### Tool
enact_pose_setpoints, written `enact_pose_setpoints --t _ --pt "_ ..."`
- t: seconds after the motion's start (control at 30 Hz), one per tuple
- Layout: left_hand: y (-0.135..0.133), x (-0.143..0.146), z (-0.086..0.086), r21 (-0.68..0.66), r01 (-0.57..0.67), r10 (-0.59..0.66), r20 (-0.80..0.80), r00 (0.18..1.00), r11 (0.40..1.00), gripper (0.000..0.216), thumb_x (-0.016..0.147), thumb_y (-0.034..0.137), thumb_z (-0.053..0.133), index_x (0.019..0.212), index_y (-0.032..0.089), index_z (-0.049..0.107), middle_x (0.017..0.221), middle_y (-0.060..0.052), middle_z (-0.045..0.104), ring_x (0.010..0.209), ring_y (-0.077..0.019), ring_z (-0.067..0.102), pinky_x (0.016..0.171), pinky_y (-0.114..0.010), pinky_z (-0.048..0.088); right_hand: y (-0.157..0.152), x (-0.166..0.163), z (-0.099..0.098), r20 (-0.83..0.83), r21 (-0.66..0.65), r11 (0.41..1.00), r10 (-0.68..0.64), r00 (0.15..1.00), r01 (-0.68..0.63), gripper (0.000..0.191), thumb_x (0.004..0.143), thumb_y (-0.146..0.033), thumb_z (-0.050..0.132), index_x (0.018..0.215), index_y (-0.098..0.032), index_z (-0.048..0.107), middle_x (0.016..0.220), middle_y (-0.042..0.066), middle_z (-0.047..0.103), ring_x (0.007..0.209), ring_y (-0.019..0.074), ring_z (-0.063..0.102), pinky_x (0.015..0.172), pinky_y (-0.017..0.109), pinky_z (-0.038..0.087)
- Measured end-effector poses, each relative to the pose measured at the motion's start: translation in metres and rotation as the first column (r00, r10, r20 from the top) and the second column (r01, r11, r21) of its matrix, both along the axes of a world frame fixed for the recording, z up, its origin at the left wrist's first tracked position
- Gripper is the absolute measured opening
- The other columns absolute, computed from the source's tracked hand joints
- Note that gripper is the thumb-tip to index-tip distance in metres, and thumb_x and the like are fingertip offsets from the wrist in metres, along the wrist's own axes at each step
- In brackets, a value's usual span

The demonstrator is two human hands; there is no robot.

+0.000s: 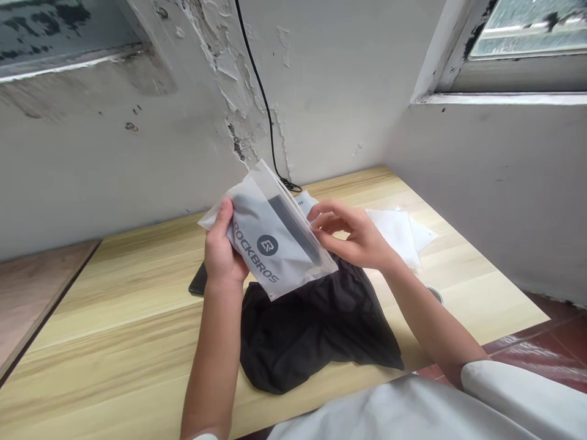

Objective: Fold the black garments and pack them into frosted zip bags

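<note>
My left hand (223,250) grips the left edge of a frosted plastic pouch (270,235) printed with ROCKBROS, held tilted above the table. My right hand (353,235) pinches the pouch's upper right edge, fingers curled together. Something dark shows through the pouch near its top. Below the pouch a crumpled black garment (312,330) lies on the wooden table (114,305).
A dark flat object (198,282) peeks out by my left wrist. White plastic bags (398,229) lie behind my right hand. A black cable (263,98) runs down the peeling wall to the table. Walls close off the back and right; the table's right edge is near.
</note>
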State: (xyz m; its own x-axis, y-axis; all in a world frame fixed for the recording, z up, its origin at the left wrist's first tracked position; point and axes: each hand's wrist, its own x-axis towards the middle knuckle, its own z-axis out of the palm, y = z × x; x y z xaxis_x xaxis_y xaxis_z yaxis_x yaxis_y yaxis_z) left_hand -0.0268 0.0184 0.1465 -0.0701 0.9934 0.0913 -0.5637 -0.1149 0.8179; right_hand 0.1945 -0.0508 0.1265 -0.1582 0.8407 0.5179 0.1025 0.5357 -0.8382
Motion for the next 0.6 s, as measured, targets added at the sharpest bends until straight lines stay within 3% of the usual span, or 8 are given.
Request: enact_pose_setpoints --t 0.1,0.2,0.3,0.4,0.47,0.53,0.6 --pt "0.000 0.000 -0.001 0.028 0.009 -0.009 -0.015 1.000 1.000 0.014 0.096 0.031 0.074 0.097 0.018 0.078 0.094 0.000 0.083 0.092 -0.0146 0.079 0.095 -0.025 0.062 -0.001 0.006 0.003 0.134 0.069 0.994 -0.099 0.986 0.090 0.011 0.098 -0.032 0.066 0.095 -0.024 0.073 0.088 0.002 0.075 0.079 0.0177 0.071 0.076 0.033 0.062" --pt "-0.001 0.002 -0.004 0.060 0.013 -0.010 -0.058 0.998 0.998 0.018 0.087 0.036 0.083 0.093 0.020 0.079 0.093 -0.001 0.082 0.089 -0.0152 0.078 0.089 -0.023 0.063 0.004 0.011 0.002 0.231 -0.015 1.000 -0.006 0.973 0.009 0.029 0.095 -0.048 0.073 0.111 -0.024 0.078 0.120 0.008 0.078 0.110 0.0273 0.072 0.092 0.040 0.061" --pt "-0.006 0.009 -0.009 0.069 -0.002 0.010 -0.117 0.993 0.998 0.024 0.076 0.041 0.092 0.083 0.022 0.079 0.087 -0.001 0.081 0.082 -0.0172 0.077 0.075 -0.023 0.064 0.014 0.008 -0.006 0.251 -0.070 0.995 0.091 0.964 -0.076 0.047 0.085 -0.055 0.083 0.120 -0.024 0.078 0.147 0.010 0.065 0.133 0.0346 0.061 0.108 0.048 0.054" --pt "-0.010 0.016 -0.015 0.068 0.072 -0.055 -0.220 0.974 0.995 0.028 0.073 0.045 0.094 0.082 0.021 0.081 0.078 0.000 0.078 0.070 -0.0141 0.072 0.063 -0.021 0.060 0.024 0.001 -0.017 0.184 -0.110 0.975 0.210 0.960 -0.192 0.036 0.081 -0.048 0.086 0.106 -0.023 0.081 0.133 0.009 0.073 0.127 0.0327 0.064 0.110 0.048 0.052" --pt "-0.010 0.018 -0.018 0.074 0.161 -0.131 -0.309 0.942 0.984 0.032 0.076 0.049 0.091 0.089 0.021 0.083 0.085 -0.002 0.080 0.072 -0.0141 0.073 0.062 -0.020 0.058 0.029 0.001 -0.022 0.071 -0.174 0.954 0.257 0.964 -0.242 0.030 0.080 -0.045 0.085 0.098 -0.022 0.082 0.113 0.006 0.078 0.113 0.0302 0.070 0.101 0.044 0.057" --pt "-0.008 0.020 -0.022 0.098 0.232 -0.178 -0.384 0.906 0.968 0.035 0.081 0.053 0.087 0.099 0.023 0.083 0.097 -0.004 0.081 0.085 -0.0170 0.075 0.071 -0.022 0.060 0.031 0.007 -0.023 -0.071 -0.252 0.943 0.209 0.975 -0.220 0.027 0.079 -0.045 0.084 0.091 -0.021 0.081 0.097 0.004 0.077 0.097 0.0275 0.072 0.085 0.039 0.060" --pt "-0.006 0.020 -0.027 0.102 0.299 -0.220 -0.466 0.857 0.949 0.035 0.085 0.052 0.084 0.107 0.025 0.082 0.105 -0.004 0.081 0.097 -0.0193 0.075 0.081 -0.025 0.061 0.032 0.019 -0.019 -0.180 -0.289 0.947 0.091 0.980 -0.141 0.026 0.078 -0.045 0.084 0.087 -0.021 0.081 0.097 0.004 0.077 0.092 0.0259 0.072 0.077 0.036 0.059"
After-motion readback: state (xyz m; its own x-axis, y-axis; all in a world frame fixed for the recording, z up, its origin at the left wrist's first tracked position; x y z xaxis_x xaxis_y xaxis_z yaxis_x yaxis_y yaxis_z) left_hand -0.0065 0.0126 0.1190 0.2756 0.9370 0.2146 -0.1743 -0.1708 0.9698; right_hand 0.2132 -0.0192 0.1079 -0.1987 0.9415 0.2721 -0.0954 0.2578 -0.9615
